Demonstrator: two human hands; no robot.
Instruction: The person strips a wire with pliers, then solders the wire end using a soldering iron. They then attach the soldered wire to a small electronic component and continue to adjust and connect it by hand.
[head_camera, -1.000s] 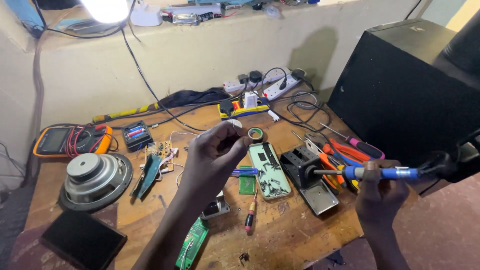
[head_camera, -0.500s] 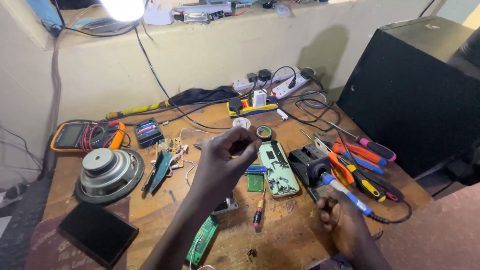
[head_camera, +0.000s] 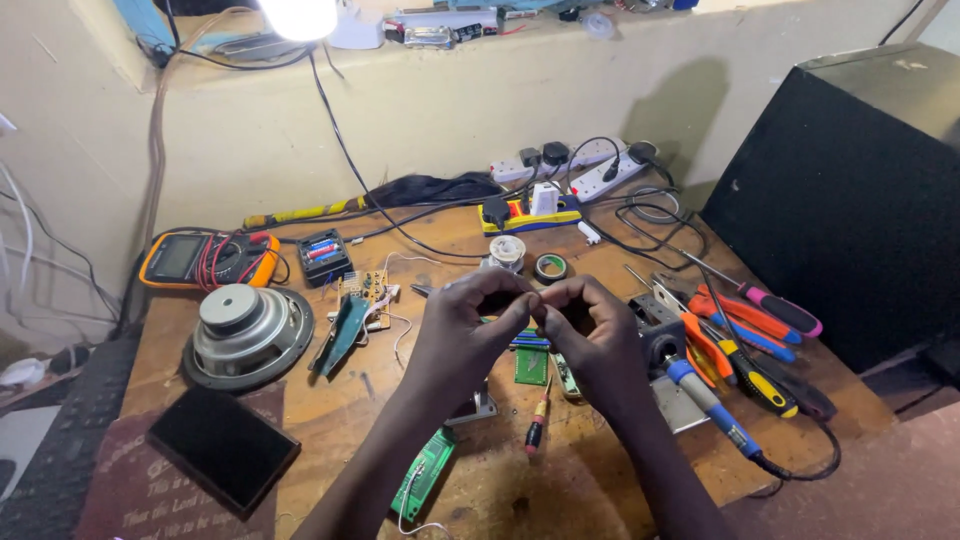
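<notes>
Two hands meet above the wooden tabletop (head_camera: 600, 490): I see my left hand (head_camera: 470, 335) and right hand (head_camera: 590, 335) pinching fingertips together on something too small to identify, near a blue-handled soldering iron (head_camera: 705, 405) and green circuit board (head_camera: 531, 366).

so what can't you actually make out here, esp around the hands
Head view, the only one:
- What the left hand and right hand pinch between them: too small, covered by fingertips.
- The circuit boards under the hands: mostly hidden by both hands.
- The soldering iron: its tip is hidden in the stand.
- The black speaker cabinet: cut off by the right edge.
</notes>
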